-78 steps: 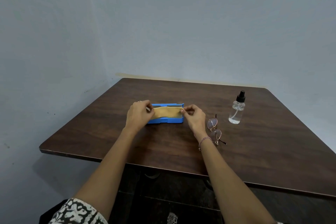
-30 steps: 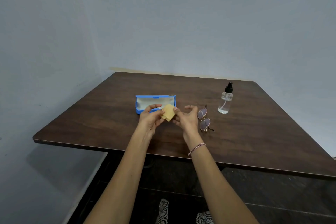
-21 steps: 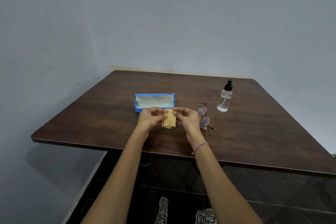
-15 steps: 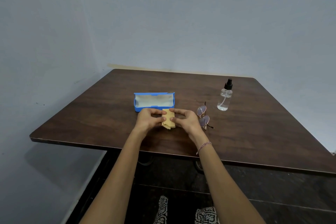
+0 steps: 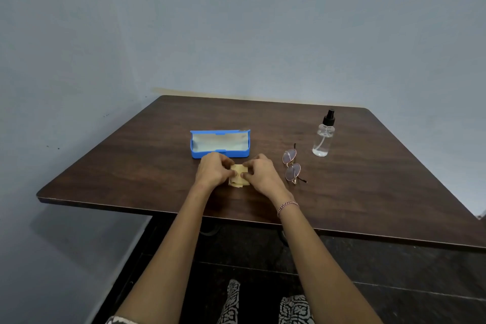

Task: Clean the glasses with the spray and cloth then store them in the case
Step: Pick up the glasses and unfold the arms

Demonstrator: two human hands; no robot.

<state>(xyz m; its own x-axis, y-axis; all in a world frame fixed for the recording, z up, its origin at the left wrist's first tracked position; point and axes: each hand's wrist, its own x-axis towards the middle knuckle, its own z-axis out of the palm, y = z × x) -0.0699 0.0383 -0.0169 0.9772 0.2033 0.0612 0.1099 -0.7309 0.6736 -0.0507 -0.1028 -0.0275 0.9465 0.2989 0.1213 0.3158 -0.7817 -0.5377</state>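
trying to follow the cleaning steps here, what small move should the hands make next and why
Probably the right hand should let go of the folded yellow cloth and reach for the round glasses beside it. The left hand also pinches the cloth and could hold it alone, while the glasses and the spray bottle sit untouched.

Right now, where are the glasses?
In the head view the glasses lie on the table, just right of the right hand and nearer the person than the spray bottle.

Blue case (image 5: 220, 143) — tan cloth (image 5: 238, 179) — dark-brown wood-grain table (image 5: 368, 179)
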